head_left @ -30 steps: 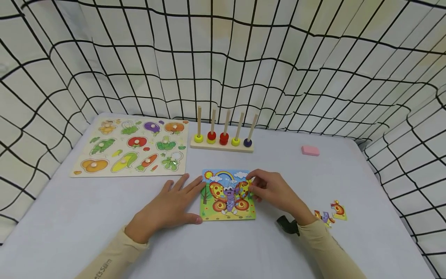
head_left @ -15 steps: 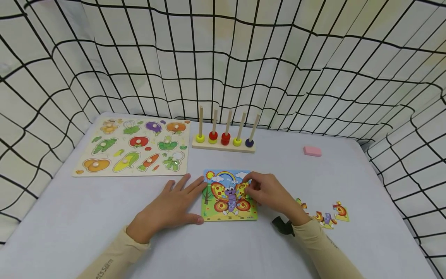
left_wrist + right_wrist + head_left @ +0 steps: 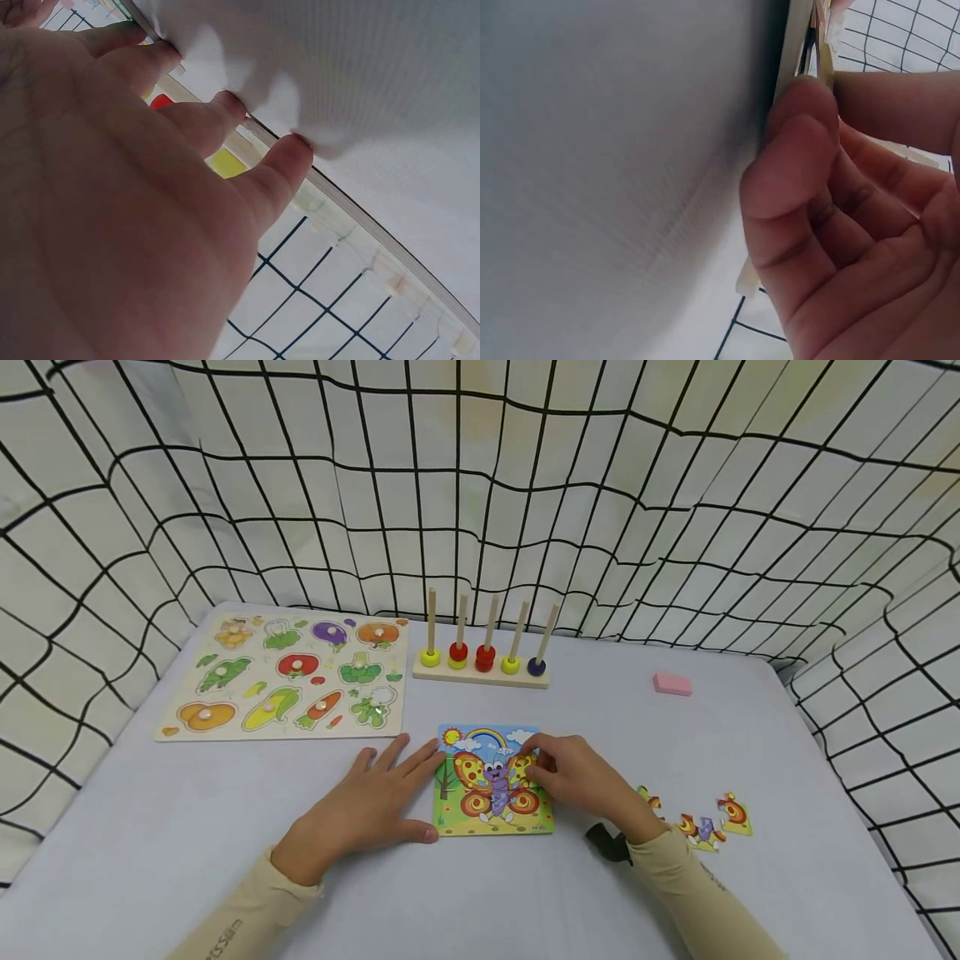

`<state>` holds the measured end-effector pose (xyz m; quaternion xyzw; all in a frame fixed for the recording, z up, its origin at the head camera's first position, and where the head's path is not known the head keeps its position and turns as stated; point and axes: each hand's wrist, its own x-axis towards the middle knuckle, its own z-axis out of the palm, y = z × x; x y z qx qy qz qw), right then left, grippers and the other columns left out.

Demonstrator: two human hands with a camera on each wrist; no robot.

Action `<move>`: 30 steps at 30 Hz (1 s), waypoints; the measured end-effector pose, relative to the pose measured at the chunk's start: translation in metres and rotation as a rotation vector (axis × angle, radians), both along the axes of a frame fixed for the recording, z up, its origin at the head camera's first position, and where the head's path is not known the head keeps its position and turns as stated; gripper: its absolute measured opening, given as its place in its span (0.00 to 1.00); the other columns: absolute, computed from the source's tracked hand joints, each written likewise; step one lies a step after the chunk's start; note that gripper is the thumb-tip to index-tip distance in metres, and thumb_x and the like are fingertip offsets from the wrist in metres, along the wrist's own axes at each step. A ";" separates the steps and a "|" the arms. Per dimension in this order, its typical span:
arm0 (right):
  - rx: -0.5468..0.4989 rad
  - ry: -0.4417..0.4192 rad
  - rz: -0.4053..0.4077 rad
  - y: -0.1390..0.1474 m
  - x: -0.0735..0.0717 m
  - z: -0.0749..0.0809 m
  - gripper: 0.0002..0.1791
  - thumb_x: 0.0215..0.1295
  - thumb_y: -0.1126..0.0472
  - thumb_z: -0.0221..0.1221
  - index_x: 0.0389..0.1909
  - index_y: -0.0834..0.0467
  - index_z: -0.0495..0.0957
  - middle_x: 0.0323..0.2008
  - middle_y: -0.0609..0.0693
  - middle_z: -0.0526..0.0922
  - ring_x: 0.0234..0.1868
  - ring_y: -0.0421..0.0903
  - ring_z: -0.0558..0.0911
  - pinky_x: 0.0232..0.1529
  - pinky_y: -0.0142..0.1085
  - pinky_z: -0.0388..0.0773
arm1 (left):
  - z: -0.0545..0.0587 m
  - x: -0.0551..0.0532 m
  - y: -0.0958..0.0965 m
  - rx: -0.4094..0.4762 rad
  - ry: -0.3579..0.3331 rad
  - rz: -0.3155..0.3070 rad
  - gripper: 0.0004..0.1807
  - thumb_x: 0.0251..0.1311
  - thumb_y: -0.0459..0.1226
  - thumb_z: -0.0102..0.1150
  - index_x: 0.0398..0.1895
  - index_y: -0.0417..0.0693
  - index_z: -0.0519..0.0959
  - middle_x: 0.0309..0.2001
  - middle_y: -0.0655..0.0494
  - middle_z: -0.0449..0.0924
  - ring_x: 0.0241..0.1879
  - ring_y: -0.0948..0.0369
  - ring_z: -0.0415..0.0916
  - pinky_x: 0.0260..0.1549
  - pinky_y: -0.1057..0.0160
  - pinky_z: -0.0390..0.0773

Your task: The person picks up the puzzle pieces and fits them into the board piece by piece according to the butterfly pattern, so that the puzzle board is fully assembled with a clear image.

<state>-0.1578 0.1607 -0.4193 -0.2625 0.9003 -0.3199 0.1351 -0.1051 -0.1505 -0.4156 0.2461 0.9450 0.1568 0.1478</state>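
Observation:
A butterfly jigsaw puzzle board (image 3: 457,821) lies on the white table in the middle of the head view. My left hand (image 3: 363,802) is spread flat, its fingertips and thumb tip at the board's left edge. Over the right part of the board, my right hand (image 3: 583,777) pinches a puzzle piece (image 3: 519,769) with a yellow, red-spotted wing. The right wrist view shows the thin edge of that puzzle piece (image 3: 826,64) between thumb and finger, close against the board. The curled fingers hide part of the board's right edge.
Several loose puzzle pieces (image 3: 702,832) lie to the right, beside my right sleeve. A black object (image 3: 607,843) sits by that wrist. Farther back are a vegetable peg puzzle (image 3: 281,739), a bead stacker (image 3: 480,675) and a pink block (image 3: 672,684). Black netting (image 3: 480,468) surrounds the table.
My right hand has moved a little left over the board with the puzzle piece, uncovering another loose piece near the wrist. The left hand stays at the board's left edge.

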 end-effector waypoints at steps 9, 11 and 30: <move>0.075 0.013 0.037 -0.004 -0.001 0.001 0.11 0.76 0.66 0.63 0.55 0.60 0.84 0.28 0.43 0.78 0.28 0.40 0.74 0.28 0.32 0.71 | 0.002 0.001 0.000 0.001 0.014 -0.010 0.57 0.59 0.60 0.76 0.85 0.47 0.61 0.85 0.49 0.54 0.82 0.34 0.47 0.72 0.24 0.53; 0.082 0.015 0.049 -0.005 -0.002 0.001 0.11 0.76 0.66 0.62 0.55 0.60 0.83 0.29 0.43 0.78 0.29 0.40 0.74 0.29 0.33 0.72 | 0.003 0.001 0.000 0.002 0.016 -0.012 0.57 0.58 0.60 0.76 0.85 0.47 0.61 0.85 0.49 0.54 0.82 0.34 0.47 0.71 0.24 0.53; 0.124 0.019 0.125 -0.006 -0.004 0.003 0.09 0.76 0.67 0.60 0.53 0.62 0.78 0.30 0.43 0.77 0.28 0.39 0.72 0.29 0.32 0.70 | 0.001 0.001 0.000 -0.002 0.017 -0.012 0.57 0.58 0.60 0.76 0.85 0.48 0.61 0.85 0.49 0.54 0.82 0.34 0.47 0.72 0.25 0.53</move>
